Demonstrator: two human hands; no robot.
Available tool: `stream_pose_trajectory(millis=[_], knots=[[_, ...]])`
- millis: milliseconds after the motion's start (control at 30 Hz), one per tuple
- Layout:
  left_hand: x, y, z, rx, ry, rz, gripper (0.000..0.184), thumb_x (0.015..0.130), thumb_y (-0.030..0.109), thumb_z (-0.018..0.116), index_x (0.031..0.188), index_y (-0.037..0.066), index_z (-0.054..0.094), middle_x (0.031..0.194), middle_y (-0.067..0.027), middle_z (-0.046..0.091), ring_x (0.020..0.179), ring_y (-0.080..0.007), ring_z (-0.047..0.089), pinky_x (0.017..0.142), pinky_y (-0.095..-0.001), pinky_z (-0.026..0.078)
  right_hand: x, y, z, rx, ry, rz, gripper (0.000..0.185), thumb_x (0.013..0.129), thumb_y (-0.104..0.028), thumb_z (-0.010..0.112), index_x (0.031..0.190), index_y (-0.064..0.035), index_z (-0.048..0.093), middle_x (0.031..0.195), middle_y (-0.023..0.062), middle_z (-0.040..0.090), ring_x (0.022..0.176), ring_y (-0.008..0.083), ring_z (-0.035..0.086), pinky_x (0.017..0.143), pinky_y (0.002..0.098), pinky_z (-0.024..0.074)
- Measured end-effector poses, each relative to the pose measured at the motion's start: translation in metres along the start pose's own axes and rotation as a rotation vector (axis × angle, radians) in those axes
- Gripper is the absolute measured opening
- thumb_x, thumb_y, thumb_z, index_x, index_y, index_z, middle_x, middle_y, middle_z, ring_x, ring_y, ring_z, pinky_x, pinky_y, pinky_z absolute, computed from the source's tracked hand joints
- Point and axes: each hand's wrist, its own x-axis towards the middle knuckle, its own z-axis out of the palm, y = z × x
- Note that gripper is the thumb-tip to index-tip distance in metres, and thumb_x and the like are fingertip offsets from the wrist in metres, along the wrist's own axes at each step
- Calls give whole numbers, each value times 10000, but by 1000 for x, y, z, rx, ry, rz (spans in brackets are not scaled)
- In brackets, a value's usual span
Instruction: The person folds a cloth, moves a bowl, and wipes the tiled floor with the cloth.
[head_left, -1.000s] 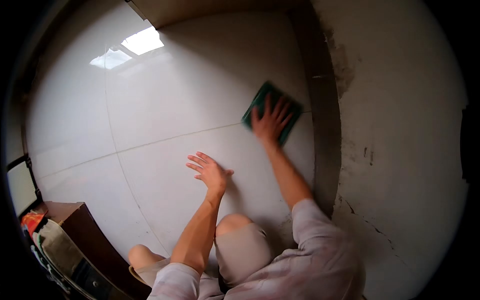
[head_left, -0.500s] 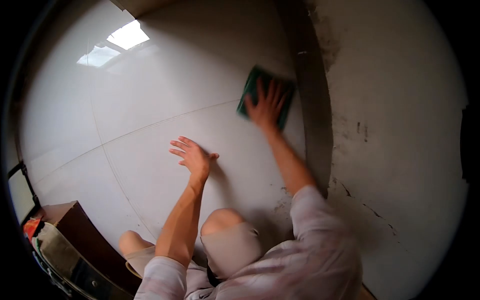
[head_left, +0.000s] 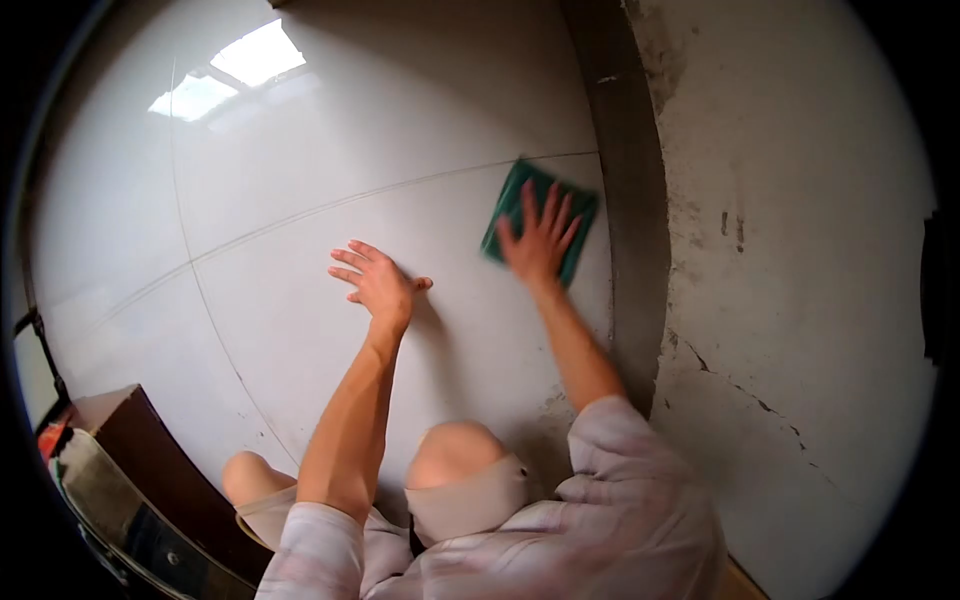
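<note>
A folded green cloth [head_left: 510, 206] lies on the pale tiled floor [head_left: 290, 290], close to the dark strip along the wall. My right hand [head_left: 540, 237] rests flat on top of it with fingers spread, pressing rather than gripping. To the left, my left hand [head_left: 379, 285] is held with its fingers apart and nothing in it; a shadow falls beside it, and whether it touches the floor is hard to tell.
On the right stands a pale wall [head_left: 800, 260] with stains and cracks, edged by a dark skirting strip [head_left: 635, 200]. A brown wooden box [head_left: 150, 450] with a bag [head_left: 100, 480] beside it is at the lower left. My knees are at the bottom.
The view has shifted over the floor. My right hand and the green cloth have moved nearer to me along the wall since half a second ago. My left hand stays spread.
</note>
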Motion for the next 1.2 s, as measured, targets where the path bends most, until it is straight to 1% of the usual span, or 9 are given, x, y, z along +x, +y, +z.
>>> stream_pose_trajectory(millis=[67, 300, 567, 700, 767, 833, 933, 1067, 1200], knots=[[-1, 1, 0, 49, 43, 24, 1465, 520, 370, 1019, 1554, -126, 107, 1600, -421, 73, 1471, -618, 127, 949, -719, 490, -29, -41, -19, -25, -294, -82, 804, 916, -617, 561, 1619, -329, 299, 1703, 151, 155, 1553, 444, 115, 1186, 725, 39], [1, -1, -1, 24, 45, 29, 1439, 537, 385, 1013, 1559, -113, 131, 1612, -403, 79, 1472, -609, 150, 957, -702, 493, 142, -33, 15, 40, -5, -133, 622, 1025, -587, 418, 1594, -349, 335, 1691, 107, 222, 1563, 346, 167, 1242, 610, 102], [-13, -2, -8, 31, 33, 27, 1377, 578, 419, 987, 1564, -93, 174, 1616, -390, 120, 1478, -596, 167, 981, -685, 476, -124, -36, -29, -71, -256, -102, 717, 985, -501, 540, 1621, -268, 305, 1698, 167, 156, 1561, 418, 102, 1225, 641, 28], [-12, -28, 2, -42, 138, 151, 1310, 639, 452, 950, 1592, -16, 184, 1642, -346, 106, 1486, -577, 178, 1008, -637, 480, -84, -29, -34, 14, -261, -275, 714, 958, -492, 567, 1607, -313, 329, 1706, 105, 169, 1567, 377, 120, 1234, 629, 34], [-17, -73, 4, -111, 222, 225, 1096, 740, 442, 890, 1562, 5, 312, 1617, -307, 266, 1470, -507, 306, 1039, -548, 489, -21, -17, -23, 16, -168, -181, 686, 992, -499, 524, 1612, -288, 320, 1694, 148, 189, 1562, 385, 132, 1233, 631, 35], [-10, -133, 15, -734, 146, 372, 765, 867, 340, 800, 1481, 21, 475, 1507, -234, 492, 1408, -379, 464, 1031, -439, 505, 48, -19, -6, 27, -52, -40, 658, 1021, -507, 474, 1617, -286, 306, 1689, 156, 202, 1561, 386, 133, 1235, 624, 52], [-48, -182, 6, -725, 409, 283, 488, 936, 229, 706, 1329, -36, 591, 1327, -207, 640, 1242, -340, 611, 1017, -420, 514, 85, -68, 20, -65, 33, -36, 658, 1018, -547, 429, 1605, -266, 336, 1683, 132, 239, 1552, 377, 170, 1239, 612, 91], [-72, -188, 16, -1044, 362, 143, 403, 953, 164, 664, 1317, 4, 600, 1285, -158, 660, 1070, -238, 668, 939, -368, 537, -50, -124, -12, 92, -119, -570, 648, 971, -495, 523, 1574, -291, 402, 1659, 91, 316, 1536, 364, 241, 1241, 597, 136], [-93, -218, 10, -1128, 275, 189, 396, 951, 141, 675, 1323, 26, 599, 1250, -124, 679, 1005, -191, 660, 894, -336, 540, -132, -68, -42, 81, -407, -685, 700, 930, -532, 570, 1579, -354, 380, 1690, 71, 250, 1562, 336, 182, 1254, 588, 74]])
